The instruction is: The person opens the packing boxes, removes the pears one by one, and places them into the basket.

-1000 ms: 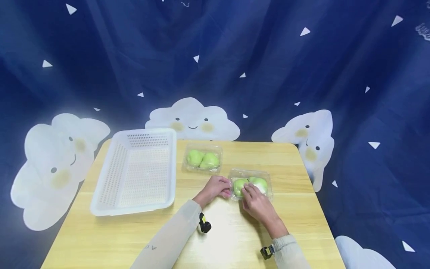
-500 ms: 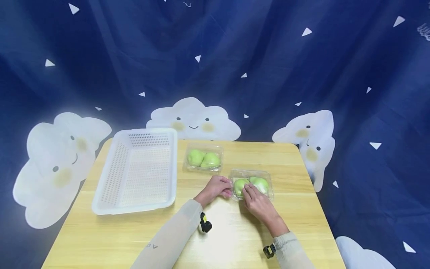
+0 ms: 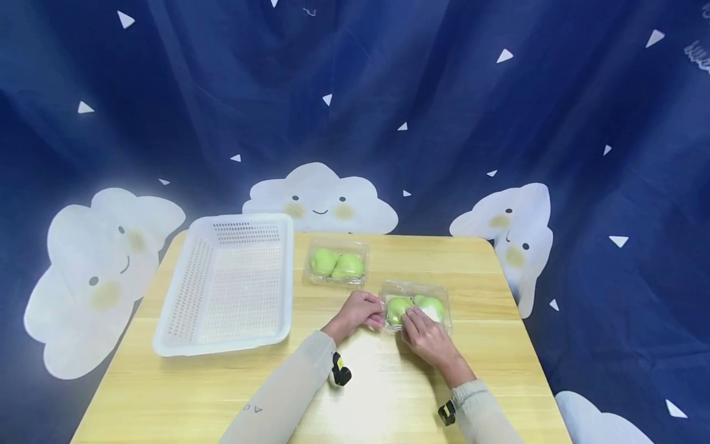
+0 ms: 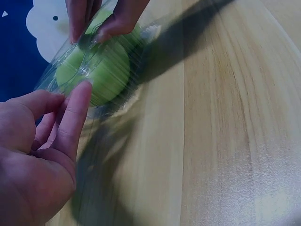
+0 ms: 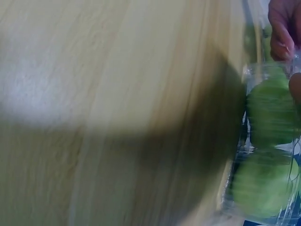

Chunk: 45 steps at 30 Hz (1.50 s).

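Note:
A clear plastic fruit box [image 3: 417, 287] holding two green pears [image 4: 108, 77] lies on the table, right of the middle. At its left end my left hand [image 3: 362, 310] pinches the plastic edge between thumb and fingers, close up in the left wrist view. My right hand [image 3: 429, 338] reaches over the box's front side, its thumb and fingers pinching the clear plastic beside the pears. Only a fingertip of that hand shows in the right wrist view, where the box fills the right side. Glare on the plastic hides the exact edge under the fingers.
Behind and to the left lies a second clear fruit box [image 3: 336, 243] with two green pears. A white perforated basket [image 3: 285, 277] stands at the table's left. The wooden table [image 3: 233, 382] meets a dark blue curtain [image 3: 355, 74] at its far edge.

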{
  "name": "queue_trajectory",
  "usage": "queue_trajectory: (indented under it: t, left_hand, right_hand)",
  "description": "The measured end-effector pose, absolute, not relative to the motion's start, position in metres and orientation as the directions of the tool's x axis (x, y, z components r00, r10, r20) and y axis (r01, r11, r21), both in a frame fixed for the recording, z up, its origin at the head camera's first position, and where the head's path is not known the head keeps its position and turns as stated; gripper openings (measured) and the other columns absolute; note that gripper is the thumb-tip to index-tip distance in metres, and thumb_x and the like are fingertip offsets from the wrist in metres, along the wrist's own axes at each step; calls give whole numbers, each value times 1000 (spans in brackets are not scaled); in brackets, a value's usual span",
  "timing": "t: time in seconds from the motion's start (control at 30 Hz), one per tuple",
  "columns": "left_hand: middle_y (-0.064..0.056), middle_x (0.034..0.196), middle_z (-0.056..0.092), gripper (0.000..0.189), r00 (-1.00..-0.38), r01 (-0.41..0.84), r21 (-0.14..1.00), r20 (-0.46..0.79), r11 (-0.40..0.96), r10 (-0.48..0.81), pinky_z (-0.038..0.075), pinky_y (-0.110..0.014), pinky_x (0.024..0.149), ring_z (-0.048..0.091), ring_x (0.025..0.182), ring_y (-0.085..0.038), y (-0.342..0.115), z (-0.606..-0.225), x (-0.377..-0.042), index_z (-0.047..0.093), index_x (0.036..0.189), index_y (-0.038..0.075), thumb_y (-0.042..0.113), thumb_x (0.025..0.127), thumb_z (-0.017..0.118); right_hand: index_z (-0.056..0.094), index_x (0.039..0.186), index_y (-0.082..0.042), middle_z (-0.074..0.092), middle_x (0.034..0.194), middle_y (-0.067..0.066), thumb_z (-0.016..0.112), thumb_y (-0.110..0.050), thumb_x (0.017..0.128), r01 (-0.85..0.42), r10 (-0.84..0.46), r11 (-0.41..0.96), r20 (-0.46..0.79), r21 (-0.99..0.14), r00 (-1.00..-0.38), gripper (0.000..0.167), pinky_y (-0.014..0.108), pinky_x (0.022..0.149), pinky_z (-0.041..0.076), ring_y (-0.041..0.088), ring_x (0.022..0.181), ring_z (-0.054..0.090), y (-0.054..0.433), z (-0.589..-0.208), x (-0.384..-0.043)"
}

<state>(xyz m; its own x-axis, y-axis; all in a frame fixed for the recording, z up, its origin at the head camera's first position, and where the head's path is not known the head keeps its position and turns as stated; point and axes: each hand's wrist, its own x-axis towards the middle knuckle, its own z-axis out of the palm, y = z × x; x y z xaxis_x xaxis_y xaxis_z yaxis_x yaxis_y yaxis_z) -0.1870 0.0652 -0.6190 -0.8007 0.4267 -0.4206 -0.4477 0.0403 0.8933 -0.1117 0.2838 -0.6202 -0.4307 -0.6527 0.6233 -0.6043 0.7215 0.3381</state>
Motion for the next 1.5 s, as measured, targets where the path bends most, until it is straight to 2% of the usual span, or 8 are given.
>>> queue_trajectory:
  t: [0.47, 0.7, 1.23, 1.4, 1.5]
  left_hand:
    - [-15, 83, 73, 32, -808, -437, 898, -418, 54, 416, 67, -31, 66, 69, 58, -14, 68, -615, -185, 64, 119, -13, -3, 89, 64]
    - [-16, 84, 73, 32, -812, -428, 902, -412, 59, 414, 67, -32, 68, 69, 60, -15, 68, -615, -184, 64, 120, -12, -3, 90, 64]
    - [-14, 81, 72, 27, -812, -431, 901, -407, 41, 419, 67, -30, 66, 70, 60, -16, 67, -621, -185, 65, 116, -12, -3, 91, 63]
    - [-20, 85, 75, 20, -805, -434, 900, -406, 38, 433, 67, -30, 68, 72, 61, -15, 72, -620, -176, 67, 111, -12, -4, 92, 63]
    - [-24, 91, 76, 17, -777, -482, 876, -419, -15, 470, 67, -32, 73, 75, 65, -17, 80, -621, -166, 66, 109, -12, -5, 94, 64]
  right_hand:
    - [74, 93, 1, 78, 88, 17, 58, -17, 99, -633, -662, 690, 658, 350, -358, 25, 33, 70, 67, 30, 80, 79, 286, -623, -116]
    - [74, 91, 2, 78, 85, 17, 59, -17, 98, -633, -657, 692, 667, 348, -351, 25, 33, 70, 67, 30, 79, 79, 287, -624, -118]
    - [73, 90, 2, 77, 85, 18, 61, -28, 101, -618, -624, 721, 683, 314, -381, 34, 34, 68, 67, 30, 76, 78, 284, -625, -119]
    - [68, 81, -1, 73, 78, 17, 52, -38, 106, -605, -579, 755, 690, 253, -434, 47, 38, 68, 67, 31, 72, 76, 277, -623, -121]
    - [64, 75, -2, 70, 73, 16, 50, -41, 107, -580, -533, 788, 700, 205, -476, 53, 38, 62, 66, 33, 69, 76, 274, -618, -127]
